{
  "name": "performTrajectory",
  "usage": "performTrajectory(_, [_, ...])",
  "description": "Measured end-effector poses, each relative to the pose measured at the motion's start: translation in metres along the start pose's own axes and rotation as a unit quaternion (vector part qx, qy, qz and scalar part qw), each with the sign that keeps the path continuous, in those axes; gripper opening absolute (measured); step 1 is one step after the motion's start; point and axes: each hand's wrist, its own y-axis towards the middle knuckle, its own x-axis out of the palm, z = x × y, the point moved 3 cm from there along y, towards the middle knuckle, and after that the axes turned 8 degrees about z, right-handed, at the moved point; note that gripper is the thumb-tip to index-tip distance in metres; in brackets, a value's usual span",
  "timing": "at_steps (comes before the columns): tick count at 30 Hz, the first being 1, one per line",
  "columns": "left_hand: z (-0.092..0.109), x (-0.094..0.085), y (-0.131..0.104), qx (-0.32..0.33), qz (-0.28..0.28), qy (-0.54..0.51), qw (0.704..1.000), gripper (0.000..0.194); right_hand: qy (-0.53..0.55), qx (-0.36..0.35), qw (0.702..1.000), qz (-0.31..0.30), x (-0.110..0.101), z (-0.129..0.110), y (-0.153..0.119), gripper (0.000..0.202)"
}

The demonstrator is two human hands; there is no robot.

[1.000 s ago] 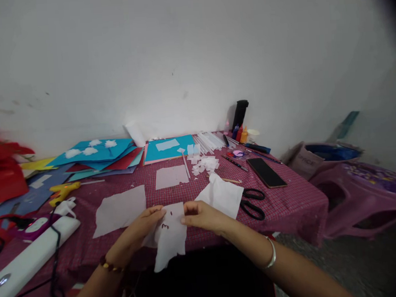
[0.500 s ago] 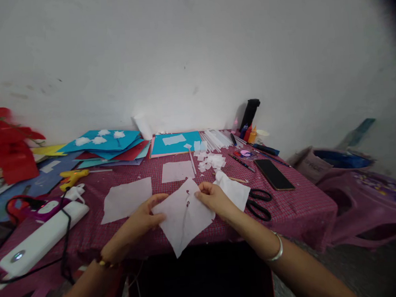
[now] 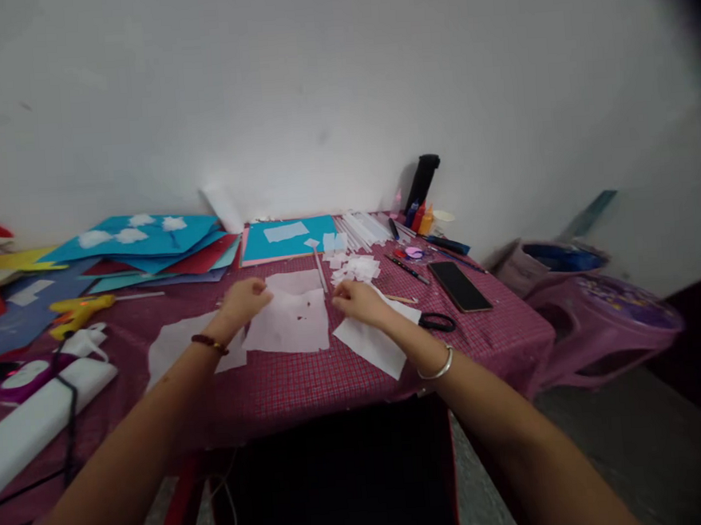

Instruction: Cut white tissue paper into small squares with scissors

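A thin white paper sheet [image 3: 288, 327] with small dark marks lies on the table between my hands. My left hand [image 3: 245, 302] is closed, its fingertips at the sheet's upper left corner. Just off the right edge, my right hand [image 3: 356, 302] has its fingers drawn together; whether they hold anything is hidden. Under that wrist lies another white sheet [image 3: 374, 345], beside black-handled scissors [image 3: 437, 322] that are partly covered. A further white sheet [image 3: 173, 347] is partly behind my left forearm, and one more [image 3: 295, 281] lies behind the marked sheet.
Small paper pieces [image 3: 356, 268], white sticks [image 3: 366, 229] and a phone [image 3: 458, 285] lie on the checked tablecloth [image 3: 293, 386]. To the left are a yellow glue gun [image 3: 78, 313], a white power strip [image 3: 43, 424] and stacked coloured sheets [image 3: 199, 245]. Plastic stools [image 3: 607, 332] stand right.
The marked sheet, held up in both hands before, now lies on the table, turned. My right hand has come away from its edge, and the view has shifted to the right.
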Motion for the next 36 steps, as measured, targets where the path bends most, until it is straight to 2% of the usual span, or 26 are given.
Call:
performTrajectory(2, [0.01,-0.009,-0.008,0.03,0.034,0.038,0.998,0.023,-0.006,-0.013,1.0,0.008,-0.028,0.007,-0.01,0.009])
performTrajectory(3, [0.02,-0.012,-0.015,0.09,0.069,0.102,0.988,0.029,-0.006,-0.016,1.0,0.01,-0.043,0.011,-0.019,0.012])
performTrajectory(4, [0.03,-0.011,-0.026,0.146,0.081,0.145,0.975,0.032,-0.005,-0.016,1.0,0.013,-0.056,0.016,-0.03,0.014])
performTrajectory(6, [0.053,0.004,-0.052,0.236,0.018,0.143,0.961,0.027,0.001,-0.016,1.0,0.019,-0.079,0.025,-0.057,0.014])
performTrajectory(8, [0.077,0.031,-0.081,0.287,-0.113,0.081,0.948,0.021,0.036,-0.013,0.999,0.025,-0.093,0.033,-0.087,0.011])
performTrajectory(11, [0.108,0.074,-0.117,0.348,-0.233,0.029,0.908,0.019,0.105,0.043,0.993,0.007,-0.099,0.044,-0.123,0.01])
performTrajectory(14, [0.126,0.104,-0.131,0.378,-0.279,0.013,0.883,0.016,0.188,0.102,0.977,-0.013,-0.097,0.049,-0.147,0.011])
performTrajectory(16, [0.131,0.114,-0.134,0.396,-0.297,0.026,0.869,0.014,0.236,0.137,0.962,-0.022,-0.095,0.049,-0.157,0.011])
performTrajectory(20, [0.135,0.12,-0.137,0.427,-0.324,0.079,0.841,0.015,0.28,0.175,0.942,-0.057,-0.086,0.05,-0.171,0.01])
performTrajectory(23, [0.136,0.122,-0.137,0.402,-0.329,0.077,0.851,0.006,0.27,0.194,0.939,-0.087,-0.073,0.052,-0.176,0.008])
performTrajectory(26, [0.137,0.123,-0.137,0.311,-0.333,0.02,0.89,0.012,0.278,0.224,0.928,-0.103,-0.06,0.054,-0.179,0.007])
performTrajectory(28, [0.138,0.122,-0.138,0.234,-0.332,-0.033,0.913,0.011,0.316,0.233,0.915,-0.094,-0.055,0.055,-0.179,0.007])
performTrajectory(30, [0.14,0.121,-0.143,0.177,-0.333,-0.084,0.922,0.01,0.368,0.228,0.898,-0.074,-0.052,0.055,-0.178,0.006])
performTrajectory(33, [0.141,0.123,-0.151,0.119,-0.327,-0.133,0.928,0.01,0.438,0.207,0.874,-0.037,-0.052,0.057,-0.177,0.005])
performTrajectory(36, [0.138,0.127,-0.158,0.072,-0.32,-0.162,0.931,0.01,0.47,0.188,0.862,-0.012,-0.054,0.057,-0.176,0.011])
